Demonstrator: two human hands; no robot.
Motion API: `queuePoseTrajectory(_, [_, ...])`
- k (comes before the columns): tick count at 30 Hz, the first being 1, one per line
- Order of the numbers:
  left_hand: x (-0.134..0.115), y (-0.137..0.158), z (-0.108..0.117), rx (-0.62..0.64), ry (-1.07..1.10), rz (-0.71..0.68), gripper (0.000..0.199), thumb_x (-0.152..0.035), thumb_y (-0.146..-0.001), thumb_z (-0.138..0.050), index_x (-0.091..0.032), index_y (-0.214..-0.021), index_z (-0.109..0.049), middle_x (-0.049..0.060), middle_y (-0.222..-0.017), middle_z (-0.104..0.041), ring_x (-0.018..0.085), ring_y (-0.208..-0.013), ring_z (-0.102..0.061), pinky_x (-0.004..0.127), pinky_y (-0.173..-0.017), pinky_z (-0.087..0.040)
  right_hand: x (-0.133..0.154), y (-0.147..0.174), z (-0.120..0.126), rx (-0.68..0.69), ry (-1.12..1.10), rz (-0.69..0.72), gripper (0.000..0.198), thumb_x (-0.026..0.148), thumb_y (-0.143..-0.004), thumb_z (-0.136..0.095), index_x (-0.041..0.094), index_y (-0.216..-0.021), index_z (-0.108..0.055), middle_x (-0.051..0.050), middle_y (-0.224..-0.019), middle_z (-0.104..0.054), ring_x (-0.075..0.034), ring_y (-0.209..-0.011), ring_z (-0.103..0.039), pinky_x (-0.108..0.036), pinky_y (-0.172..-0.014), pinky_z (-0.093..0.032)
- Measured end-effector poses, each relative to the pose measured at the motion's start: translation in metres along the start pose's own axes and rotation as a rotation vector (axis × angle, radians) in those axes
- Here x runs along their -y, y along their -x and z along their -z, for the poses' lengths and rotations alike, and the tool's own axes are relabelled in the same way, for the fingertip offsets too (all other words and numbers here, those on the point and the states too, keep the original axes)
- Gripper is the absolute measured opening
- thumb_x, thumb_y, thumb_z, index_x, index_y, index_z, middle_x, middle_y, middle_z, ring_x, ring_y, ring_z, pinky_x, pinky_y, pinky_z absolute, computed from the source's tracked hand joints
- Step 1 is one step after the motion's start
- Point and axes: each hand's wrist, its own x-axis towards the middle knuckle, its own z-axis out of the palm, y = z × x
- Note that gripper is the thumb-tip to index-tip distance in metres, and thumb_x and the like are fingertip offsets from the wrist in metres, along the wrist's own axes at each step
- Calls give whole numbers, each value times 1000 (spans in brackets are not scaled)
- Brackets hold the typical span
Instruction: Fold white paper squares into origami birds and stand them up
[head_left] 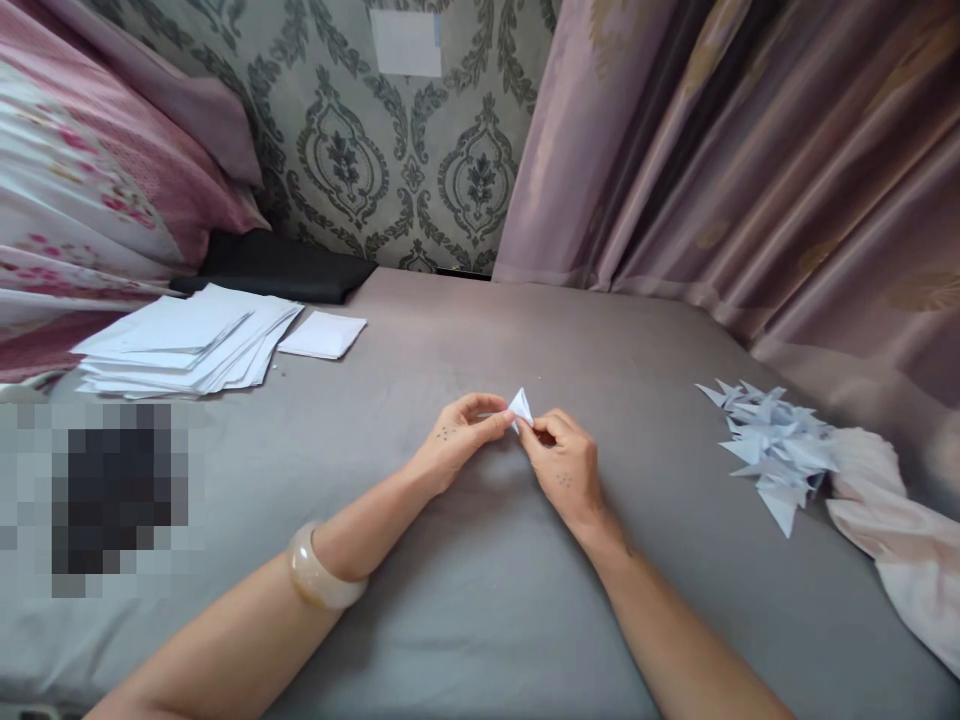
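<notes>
Between my two hands, above the grey sheet, is a small piece of folded white paper [520, 405] with its pointed tip upward. My left hand [466, 432] pinches its left side between thumb and fingers. On the lower right side, my right hand [561, 455] grips the same paper, thumb and fingertips together. The lower part of the paper is partly hidden by my fingers. A pale bangle [319, 568] circles my left forearm.
Stacked white sheets [180, 340] lie at the left, with a smaller stack of paper [324, 334] beside them. At the right is a heap of pointed folded papers [784, 440] against a pale cloth [870, 480]. Curtains [637, 140] hang behind the grey sheet [420, 640].
</notes>
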Motion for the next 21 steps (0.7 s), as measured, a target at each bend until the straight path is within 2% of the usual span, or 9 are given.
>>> queuePoseTrajectory(6, [0,0,-1,56,88,21,37,-34,-70,-78,-11,-94,-62,9,-96,-66,18,-93,-63,37,-90,-49,-1,0,2,17,119,75,29,36,-88,-57,22,-63,-54,-2,-66,-58,-15,-66,-52,-28,-63,-40])
queuePoseTrajectory(14, [-3,-2,3,34,155,51,26,-23,-68,-76,-12,-84,-60,5,-83,-64,14,-78,-63,36,-84,-52,3,0,6,114,193,178,24,32,-87,-59,22,-65,-58,-2,-67,-59,-16,-68,-53,-30,-66,-39])
queuePoseTrajectory(18, [-5,-5,10,3,106,58,14,-19,-69,-67,-13,-81,-63,6,-82,-65,18,-81,-64,36,-80,-53,1,-7,15,191,-1,79,24,39,-81,-66,23,-64,-61,0,-66,-60,-13,-61,-51,-27,-61,-39])
queuePoseTrajectory(21, [-5,-7,14,7,-14,46,15,-20,-69,-64,-14,-82,-67,5,-79,-66,16,-75,-63,29,-72,-51,-2,-13,20,150,-182,-62,20,40,-80,-66,22,-70,-67,0,-71,-63,-13,-63,-54,-26,-61,-42])
